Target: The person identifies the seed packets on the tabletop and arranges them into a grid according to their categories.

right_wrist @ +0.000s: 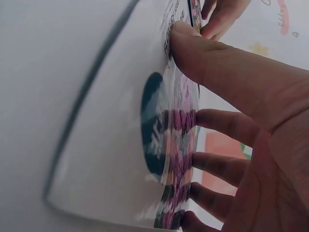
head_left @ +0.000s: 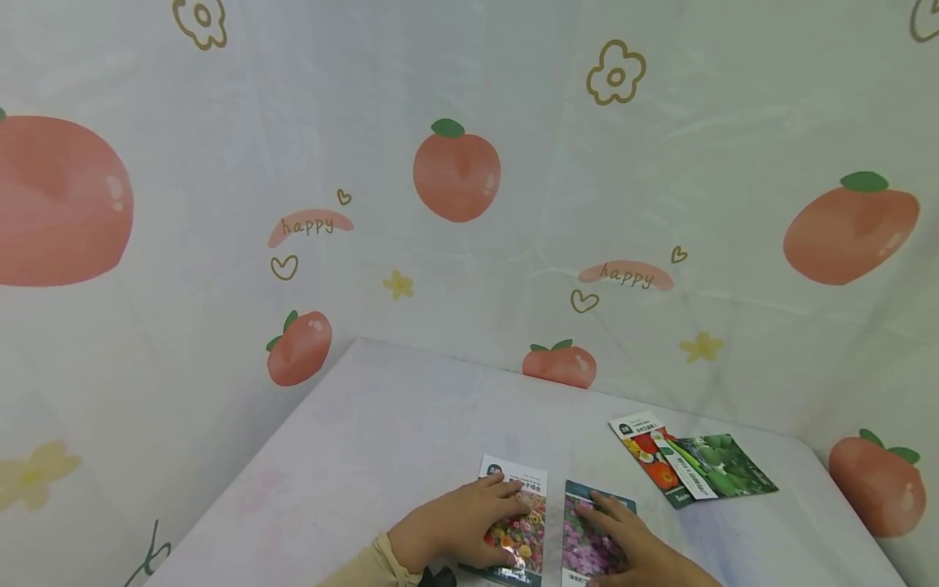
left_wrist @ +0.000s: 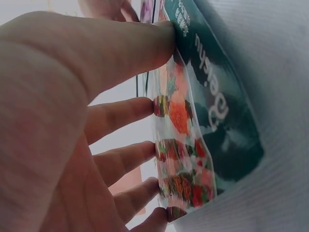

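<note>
Two seed packets lie side by side near the front of the table. My left hand [head_left: 469, 522] rests on the left one, a mixed-flower seed packet [head_left: 530, 538] with a white top and a dark green bottom band. In the left wrist view, the thumb and spread fingertips touch its glossy face. My right hand [head_left: 638, 550] rests on the purple-flower seed packet [head_left: 583, 548], its fingers spread too. The right wrist view shows that thumb and the fingertips touching the packet's printed face. A narrow strip of tabletop separates the two packets. Each hand hides part of its packet.
At the back right of the white table [head_left: 352, 432], a green seed packet [head_left: 734, 465] overlaps a seed packet with red and yellow flowers [head_left: 641, 444]. A fruit-patterned curtain [head_left: 513, 269] hangs behind the table and along its sides.
</note>
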Tool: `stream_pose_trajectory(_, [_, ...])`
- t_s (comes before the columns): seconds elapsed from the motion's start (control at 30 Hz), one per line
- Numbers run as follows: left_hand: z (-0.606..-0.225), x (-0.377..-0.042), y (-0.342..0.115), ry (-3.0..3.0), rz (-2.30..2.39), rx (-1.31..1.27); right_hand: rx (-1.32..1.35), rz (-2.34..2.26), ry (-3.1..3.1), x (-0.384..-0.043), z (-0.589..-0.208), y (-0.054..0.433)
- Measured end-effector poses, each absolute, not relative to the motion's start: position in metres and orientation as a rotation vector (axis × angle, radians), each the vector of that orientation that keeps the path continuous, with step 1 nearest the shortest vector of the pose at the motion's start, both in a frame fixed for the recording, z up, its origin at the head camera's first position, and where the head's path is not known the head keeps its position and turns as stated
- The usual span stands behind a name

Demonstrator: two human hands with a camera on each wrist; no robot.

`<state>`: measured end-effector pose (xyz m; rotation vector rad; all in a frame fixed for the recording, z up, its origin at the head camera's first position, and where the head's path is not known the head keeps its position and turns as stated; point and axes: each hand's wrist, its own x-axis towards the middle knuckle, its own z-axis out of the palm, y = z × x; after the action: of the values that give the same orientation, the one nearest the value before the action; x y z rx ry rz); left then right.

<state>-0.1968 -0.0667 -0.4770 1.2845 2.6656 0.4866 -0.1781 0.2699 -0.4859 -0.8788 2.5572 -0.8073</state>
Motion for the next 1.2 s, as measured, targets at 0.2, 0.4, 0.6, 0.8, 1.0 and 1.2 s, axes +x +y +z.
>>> stream_pose_trajectory(0.2, [-0.474,-0.195,-0.067,2.671,0.481,1.291,-0.894,-0.772,2.582,-0.178,-0.486,0.27])
stream_pose_trajectory(0.4, [-0.474,-0.194,-0.067,2.666,0.497,1.284,-0.875,-0.749,2.597,-0.177,-0.484,0.268])
stream_pose_trajectory(0.6, [-0.475,-0.195,-0.066,2.675,0.491,1.292,-0.837,-0.725,2.628,-0.175,-0.478,0.266])
stream_pose_trajectory(0.8, [-0.476,-0.195,-0.066,2.677,0.49,1.283,-0.775,-0.758,2.618,-0.175,-0.476,0.263])
stream_pose_trajectory(1.0, [-0.475,-0.194,-0.066,2.668,0.497,1.263,-0.685,-0.782,2.621,-0.174,-0.475,0.26])
stream_pose_trajectory(1.2, [-0.476,-0.195,-0.066,2.676,0.493,1.268,-0.759,-0.679,2.772,-0.175,-0.473,0.259])
